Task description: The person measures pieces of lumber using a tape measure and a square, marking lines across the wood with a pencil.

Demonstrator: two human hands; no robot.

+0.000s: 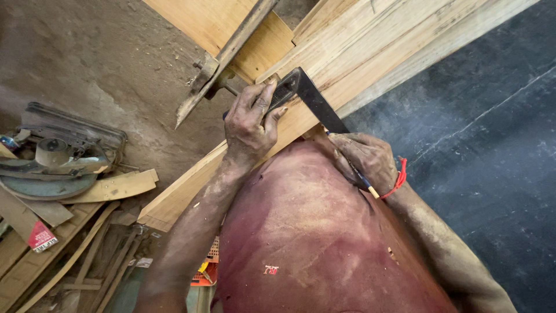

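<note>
Gripping a try square (307, 95), left fingers (263, 107) curled tight.

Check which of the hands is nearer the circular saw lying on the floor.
Left. The left hand presses the try square on the plank, on the side toward the circular saw. The right hand, holding a pencil, is farther off.
</note>
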